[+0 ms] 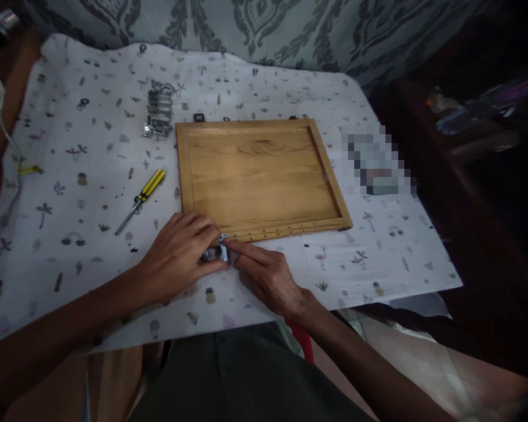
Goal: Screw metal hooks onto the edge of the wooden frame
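A small silver metal fitting (pixel 224 251) sits at the near edge of a shallow wooden frame with a solid panel (pixel 264 170); its exact kind I cannot make out. My left hand (pixel 182 249) is closed on the fitting, thumb below and fingers above, against the frame's near left part. The index fingertip of my right hand (pixel 268 275) touches the fitting from the right, its other fingers curled. Small dark holes run along the frame's near rail (pixel 286 230). Left of the frame lies a screwdriver (pixel 152 184) with a yellow and black handle.
Several similar metal fittings (pixel 159 108) lie in a row beyond the screwdriver. Small dark hardware (pixel 199 118) shows at the frame's far edge. A blurred-out item (pixel 381 170) lies at right on the patterned tablecloth (pixel 92 234). A patterned curtain (pixel 264 26) hangs behind.
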`<state>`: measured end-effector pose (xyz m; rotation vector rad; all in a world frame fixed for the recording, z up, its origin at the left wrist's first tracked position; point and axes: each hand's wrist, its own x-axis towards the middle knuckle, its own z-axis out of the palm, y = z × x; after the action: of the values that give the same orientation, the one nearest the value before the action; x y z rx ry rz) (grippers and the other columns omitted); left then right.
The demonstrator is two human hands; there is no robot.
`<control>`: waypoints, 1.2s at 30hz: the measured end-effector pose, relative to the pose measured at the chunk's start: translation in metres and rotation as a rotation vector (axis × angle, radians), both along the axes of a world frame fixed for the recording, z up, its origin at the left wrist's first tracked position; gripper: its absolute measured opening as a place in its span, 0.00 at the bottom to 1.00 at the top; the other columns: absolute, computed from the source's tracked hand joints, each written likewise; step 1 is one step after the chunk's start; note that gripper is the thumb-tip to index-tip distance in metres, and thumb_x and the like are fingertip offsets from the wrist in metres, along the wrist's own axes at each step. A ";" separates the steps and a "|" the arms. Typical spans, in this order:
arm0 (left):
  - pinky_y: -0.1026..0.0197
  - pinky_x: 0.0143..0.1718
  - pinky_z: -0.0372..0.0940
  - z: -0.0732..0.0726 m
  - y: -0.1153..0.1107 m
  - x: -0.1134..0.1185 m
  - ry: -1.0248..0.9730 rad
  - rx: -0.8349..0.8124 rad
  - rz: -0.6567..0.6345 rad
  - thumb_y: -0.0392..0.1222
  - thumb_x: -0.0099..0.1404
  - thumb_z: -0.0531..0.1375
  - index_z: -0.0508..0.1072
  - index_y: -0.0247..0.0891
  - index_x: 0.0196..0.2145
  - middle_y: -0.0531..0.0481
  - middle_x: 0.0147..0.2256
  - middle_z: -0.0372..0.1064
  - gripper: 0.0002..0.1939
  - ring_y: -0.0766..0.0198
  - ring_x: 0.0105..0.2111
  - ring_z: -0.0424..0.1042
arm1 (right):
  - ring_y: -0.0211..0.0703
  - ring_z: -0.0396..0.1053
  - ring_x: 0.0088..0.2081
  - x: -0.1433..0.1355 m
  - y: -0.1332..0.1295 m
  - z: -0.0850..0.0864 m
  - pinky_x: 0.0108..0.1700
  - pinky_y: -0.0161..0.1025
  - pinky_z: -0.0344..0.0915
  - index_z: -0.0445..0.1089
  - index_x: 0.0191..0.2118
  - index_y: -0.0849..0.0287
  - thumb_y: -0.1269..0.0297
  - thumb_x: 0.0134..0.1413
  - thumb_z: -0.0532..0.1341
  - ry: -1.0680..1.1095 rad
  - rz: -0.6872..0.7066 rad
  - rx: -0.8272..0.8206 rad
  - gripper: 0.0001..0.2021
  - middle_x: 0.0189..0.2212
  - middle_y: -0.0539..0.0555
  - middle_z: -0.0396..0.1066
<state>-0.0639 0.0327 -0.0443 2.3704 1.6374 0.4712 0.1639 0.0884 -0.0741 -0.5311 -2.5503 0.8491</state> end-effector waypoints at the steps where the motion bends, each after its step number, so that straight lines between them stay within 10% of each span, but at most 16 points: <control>1: 0.50 0.43 0.64 0.000 0.000 0.000 -0.001 -0.001 0.001 0.55 0.71 0.63 0.74 0.37 0.40 0.44 0.44 0.76 0.17 0.51 0.44 0.73 | 0.50 0.79 0.54 0.000 0.000 0.000 0.51 0.49 0.80 0.76 0.41 0.59 0.77 0.65 0.48 0.001 0.000 -0.004 0.18 0.60 0.61 0.74; 27: 0.51 0.44 0.65 0.001 0.000 0.004 0.024 -0.047 0.021 0.51 0.68 0.66 0.72 0.37 0.39 0.46 0.41 0.74 0.15 0.51 0.44 0.72 | 0.48 0.81 0.48 -0.007 -0.004 -0.006 0.47 0.42 0.82 0.78 0.42 0.64 0.83 0.60 0.48 0.015 -0.049 0.222 0.21 0.53 0.62 0.79; 36: 0.57 0.45 0.69 0.040 0.008 -0.036 -0.230 -0.027 0.134 0.48 0.74 0.58 0.73 0.39 0.45 0.47 0.43 0.74 0.11 0.58 0.44 0.75 | 0.46 0.83 0.45 -0.010 -0.001 -0.011 0.46 0.39 0.82 0.77 0.41 0.64 0.85 0.58 0.47 0.093 -0.063 0.305 0.22 0.49 0.61 0.81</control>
<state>-0.0999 0.0411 -0.0041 2.1061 1.6889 0.7126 0.1539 0.0879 -0.0846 -0.4608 -2.4995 0.4389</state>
